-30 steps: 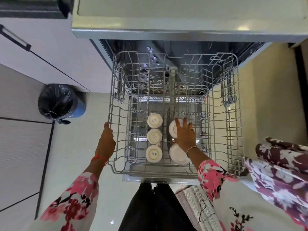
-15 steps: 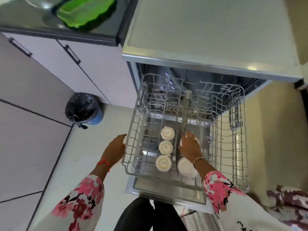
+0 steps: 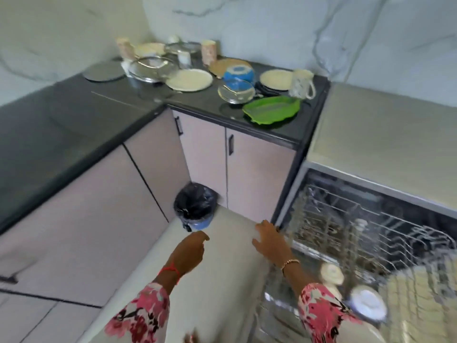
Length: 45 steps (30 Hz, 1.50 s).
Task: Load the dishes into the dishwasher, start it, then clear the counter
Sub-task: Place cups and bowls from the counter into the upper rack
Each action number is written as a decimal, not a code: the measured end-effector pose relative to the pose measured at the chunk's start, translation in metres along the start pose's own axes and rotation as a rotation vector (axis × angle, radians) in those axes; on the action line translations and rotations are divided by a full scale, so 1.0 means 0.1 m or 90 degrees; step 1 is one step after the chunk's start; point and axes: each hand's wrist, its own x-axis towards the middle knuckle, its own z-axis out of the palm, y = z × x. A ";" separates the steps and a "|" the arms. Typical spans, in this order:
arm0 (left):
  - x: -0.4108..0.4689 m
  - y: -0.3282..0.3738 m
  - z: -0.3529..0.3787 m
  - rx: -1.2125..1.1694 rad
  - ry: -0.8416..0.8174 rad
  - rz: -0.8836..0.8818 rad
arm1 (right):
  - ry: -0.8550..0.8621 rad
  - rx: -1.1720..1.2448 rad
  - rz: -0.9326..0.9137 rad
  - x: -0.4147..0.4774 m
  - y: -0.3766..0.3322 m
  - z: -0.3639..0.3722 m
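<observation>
The dishwasher (image 3: pixel 380 134) stands open at the right, its wire rack (image 3: pixel 371 238) pulled out with white cups (image 3: pixel 331 273) and a white bowl (image 3: pixel 368 305) in it. My right hand (image 3: pixel 269 241) hovers empty, fingers spread, at the rack's left edge. My left hand (image 3: pixel 190 251) hangs loosely curled over the floor and holds nothing. On the black counter (image 3: pixel 193 100) lie a green leaf-shaped tray (image 3: pixel 270 110), a blue bowl (image 3: pixel 238 73), a glass bowl (image 3: pixel 236 91), cream plates (image 3: pixel 189 79), a white mug (image 3: pixel 301 83), tumblers and glass lids.
A small bin with a black liner (image 3: pixel 195 209) stands on the floor against the pale cabinet doors (image 3: pixel 205 147). The black counter runs along the left in an L. A marble wall backs the counter.
The view has swung up and left from the rack to the counter. My right hand has left the cup in the rack and my left hand has come off the rack's edge.
</observation>
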 end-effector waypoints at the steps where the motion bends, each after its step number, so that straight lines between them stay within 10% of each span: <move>1: 0.02 -0.15 -0.11 0.004 0.009 0.003 | -0.004 -0.009 -0.006 0.09 -0.16 0.02; 29: 3.64 -2.29 -2.84 -0.073 0.345 0.023 | 0.210 0.102 -0.166 4.74 -2.42 -1.70; 45: 5.46 -3.39 -3.71 -0.054 0.283 -0.035 | 0.248 0.054 -0.067 7.09 -2.85 -2.31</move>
